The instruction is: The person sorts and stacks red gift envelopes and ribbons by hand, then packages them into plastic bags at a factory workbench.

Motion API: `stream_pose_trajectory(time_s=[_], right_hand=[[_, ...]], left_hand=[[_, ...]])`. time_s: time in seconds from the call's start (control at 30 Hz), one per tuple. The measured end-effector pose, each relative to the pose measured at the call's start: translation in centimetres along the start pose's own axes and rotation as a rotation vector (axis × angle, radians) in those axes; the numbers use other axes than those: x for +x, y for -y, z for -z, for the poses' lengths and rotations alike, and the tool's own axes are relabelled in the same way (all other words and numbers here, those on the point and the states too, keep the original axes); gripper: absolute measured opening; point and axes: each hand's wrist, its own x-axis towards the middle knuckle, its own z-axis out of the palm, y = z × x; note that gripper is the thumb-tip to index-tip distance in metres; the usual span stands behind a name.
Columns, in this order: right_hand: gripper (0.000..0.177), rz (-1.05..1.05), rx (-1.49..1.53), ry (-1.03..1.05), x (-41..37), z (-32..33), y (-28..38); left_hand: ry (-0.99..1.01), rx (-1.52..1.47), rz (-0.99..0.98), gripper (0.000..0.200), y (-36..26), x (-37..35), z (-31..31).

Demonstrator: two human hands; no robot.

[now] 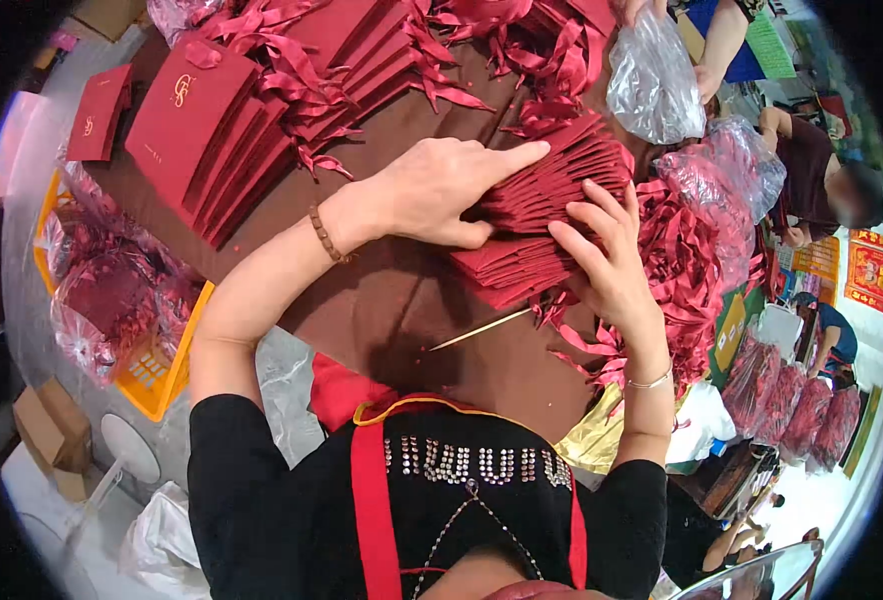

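A fanned bundle of dark red paper gift bags (537,200) lies on the brown-covered table in front of me, its folded edges facing up. My left hand (442,190), with a beaded bracelet at the wrist, grips the bundle's left side. Its index finger stretches along the far part and its thumb presses at the nearer part; the other fingers are tucked in. From the right, my right hand (607,245) curls its fingers over the bundle's edges, its thumb hidden. Red ribbon handles (677,260) spill out beside it. Near the bundle's lower edge lies a thin pale stick (480,330).
More red gift bags (197,125) stand in rows at the far left of the table (362,320). A yellow crate (147,375) with plastic-wrapped red goods is at left. Across the table, another person's hands hold a clear plastic bag (655,80). Wrapped red bundles (787,400) stand at right.
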Motion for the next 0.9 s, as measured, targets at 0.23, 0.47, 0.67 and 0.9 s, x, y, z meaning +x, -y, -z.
stream_pose_trajectory(time_s=[0.23,0.47,0.67,0.9], right_hand=[[0.073,-0.021,-0.010,0.037,0.3,0.1,0.3],[0.067,-0.041,-0.002,0.088,0.2,0.7,0.7],[0.065,-0.023,-0.076,0.056,0.1,0.5,0.9],[0.053,0.048,0.037,0.033,-1.5,0.4,1.0]], left_hand=[[-0.202,-0.126,0.108,0.085,0.5,0.1,-2.7],[-0.382,-0.215,0.086,0.092,0.3,0.7,-4.8],[-0.481,-0.167,0.115,0.074,0.6,1.9,-6.7],[-0.691,-0.161,0.251,0.059,1.4,0.6,-4.9]])
